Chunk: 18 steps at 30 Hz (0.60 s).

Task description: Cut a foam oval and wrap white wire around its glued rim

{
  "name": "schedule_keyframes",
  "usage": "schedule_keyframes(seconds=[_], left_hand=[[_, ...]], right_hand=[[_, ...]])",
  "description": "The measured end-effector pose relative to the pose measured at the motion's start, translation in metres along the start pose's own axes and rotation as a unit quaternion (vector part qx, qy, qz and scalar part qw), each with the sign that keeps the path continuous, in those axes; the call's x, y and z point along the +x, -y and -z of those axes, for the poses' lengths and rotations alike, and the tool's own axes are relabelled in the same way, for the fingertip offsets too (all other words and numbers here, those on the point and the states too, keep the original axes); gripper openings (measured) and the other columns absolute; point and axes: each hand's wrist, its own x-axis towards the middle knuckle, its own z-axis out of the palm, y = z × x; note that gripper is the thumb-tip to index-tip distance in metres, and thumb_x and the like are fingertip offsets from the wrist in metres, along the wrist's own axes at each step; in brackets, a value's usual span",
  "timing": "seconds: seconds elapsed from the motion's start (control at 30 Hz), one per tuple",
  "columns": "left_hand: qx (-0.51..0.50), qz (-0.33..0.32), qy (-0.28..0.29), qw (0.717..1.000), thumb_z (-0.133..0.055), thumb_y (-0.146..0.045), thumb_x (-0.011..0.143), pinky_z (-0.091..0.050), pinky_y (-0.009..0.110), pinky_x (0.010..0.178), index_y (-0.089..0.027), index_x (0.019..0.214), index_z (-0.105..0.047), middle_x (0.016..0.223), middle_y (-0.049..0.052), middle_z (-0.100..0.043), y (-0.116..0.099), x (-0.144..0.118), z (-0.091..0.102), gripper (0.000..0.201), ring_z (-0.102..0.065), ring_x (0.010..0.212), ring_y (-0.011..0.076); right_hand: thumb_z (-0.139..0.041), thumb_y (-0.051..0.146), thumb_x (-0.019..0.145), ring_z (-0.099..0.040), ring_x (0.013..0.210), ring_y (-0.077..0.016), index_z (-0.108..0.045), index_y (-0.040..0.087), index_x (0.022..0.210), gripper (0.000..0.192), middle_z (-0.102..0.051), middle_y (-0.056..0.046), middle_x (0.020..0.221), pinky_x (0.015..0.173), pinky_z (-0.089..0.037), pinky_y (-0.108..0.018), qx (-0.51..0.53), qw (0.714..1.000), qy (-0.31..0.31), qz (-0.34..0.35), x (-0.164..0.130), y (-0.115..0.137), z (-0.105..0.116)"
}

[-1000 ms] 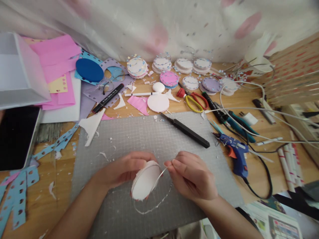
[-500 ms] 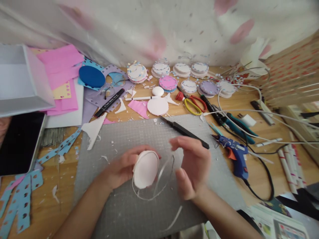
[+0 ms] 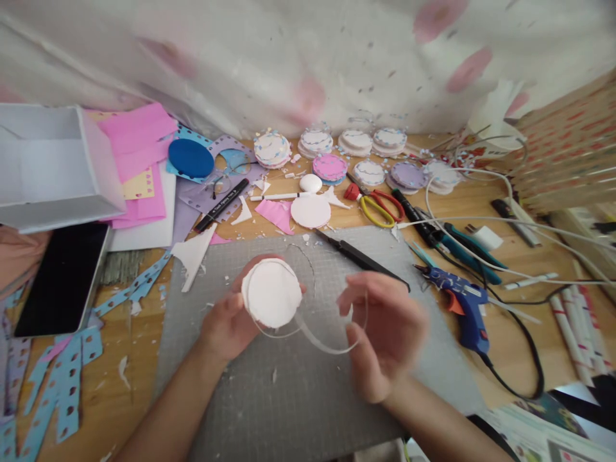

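Note:
My left hand (image 3: 235, 324) grips a small white round disc (image 3: 273, 292) by its edge, with the flat face turned toward me. A thin pale wire or cord loops around the disc's rim, and a narrow translucent strip (image 3: 320, 343) trails from its right side. The strip curves up beside my right hand (image 3: 385, 333), which is a little blurred. That hand's fingers are curled, with a gap between thumb and fingertips; the strip runs past the thumb without being visibly pinched. Both hands are above the grey cutting mat (image 3: 250, 410).
Beyond the mat lie a black craft knife (image 3: 366, 256), yellow-and-red-handled scissors (image 3: 380, 208) and several layered decorated discs (image 3: 330, 168). A blue glue gun (image 3: 459, 295) with its cord is at right. At left are a white box (image 3: 52, 167), a phone (image 3: 67, 276) and punched blue strips (image 3: 70, 391).
My left hand has raised the disc slightly and turned its face more squarely toward me. The translucent strip now bows out toward my right hand, which has shifted slightly right.

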Motion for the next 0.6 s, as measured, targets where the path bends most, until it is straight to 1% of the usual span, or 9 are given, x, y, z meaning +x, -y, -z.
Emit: schedule_keyframes(seconds=[0.1, 0.17, 0.23, 0.3, 0.33, 0.4, 0.43, 0.5, 0.6], left_hand=[[0.011, -0.018, -0.034, 0.999, -0.075, -0.046, 0.064, -0.047, 0.044, 0.09, -0.023, 0.127, -0.052, 0.118, 0.011, -0.064, 0.003, -0.002, 0.004, 0.07, -0.059, 0.111, 0.0351], [0.021, -0.021, -0.056, 0.998, -0.077, -0.045, 0.063, -0.047, 0.044, 0.09, -0.025, 0.125, -0.053, 0.116, 0.01, -0.065, 0.005, -0.004, 0.007, 0.069, -0.059, 0.111, 0.0345], [0.034, -0.022, -0.066, 0.997, -0.078, -0.044, 0.064, -0.047, 0.043, 0.09, -0.026, 0.123, -0.054, 0.115, 0.009, -0.066, 0.007, -0.004, 0.009, 0.067, -0.059, 0.113, 0.0335], [0.044, -0.036, -0.062, 0.996, -0.076, -0.044, 0.065, -0.046, 0.042, 0.091, -0.027, 0.121, -0.054, 0.115, 0.008, -0.066, 0.008, -0.003, 0.009, 0.063, -0.058, 0.114, 0.0328], [0.047, -0.046, -0.059, 0.996, -0.076, -0.044, 0.066, -0.046, 0.041, 0.091, -0.027, 0.12, -0.054, 0.115, 0.007, -0.066, 0.009, -0.003, 0.009, 0.061, -0.057, 0.115, 0.0325], [0.051, -0.058, -0.052, 0.996, -0.075, -0.044, 0.066, -0.046, 0.039, 0.09, -0.028, 0.118, -0.055, 0.115, 0.006, -0.066, 0.009, -0.002, 0.008, 0.058, -0.057, 0.116, 0.0319], [0.052, -0.057, -0.05, 0.996, -0.075, -0.044, 0.066, -0.046, 0.038, 0.09, -0.028, 0.118, -0.055, 0.115, 0.005, -0.066, 0.009, -0.002, 0.007, 0.058, -0.057, 0.115, 0.0317], [0.056, -0.044, -0.045, 0.996, -0.077, -0.043, 0.065, -0.047, 0.036, 0.086, -0.028, 0.117, -0.056, 0.11, 0.004, -0.068, 0.009, -0.002, 0.006, 0.058, -0.06, 0.111, 0.0308], [0.059, -0.036, -0.028, 0.997, -0.079, -0.043, 0.064, -0.049, 0.031, 0.079, -0.028, 0.115, -0.057, 0.102, 0.003, -0.07, 0.009, -0.003, 0.007, 0.057, -0.064, 0.103, 0.027]], right_hand=[[-0.053, 0.019, 0.081, -0.053, 0.07, -0.0162, -0.047, 0.02, 0.113, 0.033, -0.052, -0.011, 0.106, 0.052, -0.045, -0.029, 0.024, 0.995, -0.065, -0.068, 0.0, -0.003, -0.003], [-0.053, 0.018, 0.082, -0.053, 0.07, -0.0161, -0.05, 0.021, 0.101, 0.019, -0.053, -0.006, 0.093, 0.055, -0.045, -0.03, 0.005, 0.997, -0.028, -0.072, 0.002, -0.004, -0.002], [-0.05, 0.016, 0.085, -0.054, 0.07, -0.0167, -0.053, 0.019, 0.091, 0.008, -0.055, -0.004, 0.08, 0.059, -0.046, -0.032, -0.026, 0.998, 0.057, -0.025, 0.002, -0.003, 0.001], [-0.052, 0.017, 0.087, -0.056, 0.072, -0.0176, -0.057, 0.016, 0.089, 0.006, -0.059, -0.006, 0.079, 0.061, -0.048, -0.033, -0.073, 0.983, 0.152, 0.079, 0.0, -0.002, 0.004], [-0.054, 0.019, 0.087, -0.057, 0.074, -0.0176, -0.059, 0.015, 0.089, 0.007, -0.06, -0.007, 0.083, 0.061, -0.049, -0.032, -0.096, 0.97, 0.175, 0.14, -0.001, -0.001, 0.004], [-0.06, 0.019, 0.086, -0.056, 0.078, -0.0169, -0.062, 0.014, 0.089, 0.006, -0.06, -0.007, 0.088, 0.062, -0.05, -0.03, -0.135, 0.951, 0.167, 0.223, -0.004, 0.001, 0.005], [-0.062, 0.017, 0.085, -0.056, 0.079, -0.0164, -0.062, 0.014, 0.088, 0.004, -0.059, -0.005, 0.089, 0.063, -0.05, -0.03, -0.146, 0.949, 0.151, 0.235, -0.005, 0.001, 0.005], [-0.065, 0.014, 0.083, -0.056, 0.081, -0.016, -0.063, 0.016, 0.088, 0.006, -0.059, -0.004, 0.089, 0.065, -0.051, -0.029, -0.158, 0.954, 0.125, 0.221, -0.007, 0.001, 0.005], [-0.063, 0.009, 0.084, -0.058, 0.085, -0.0169, -0.064, 0.016, 0.094, 0.012, -0.062, -0.005, 0.093, 0.066, -0.053, -0.03, -0.161, 0.954, 0.149, 0.203, -0.006, -0.001, 0.008]])
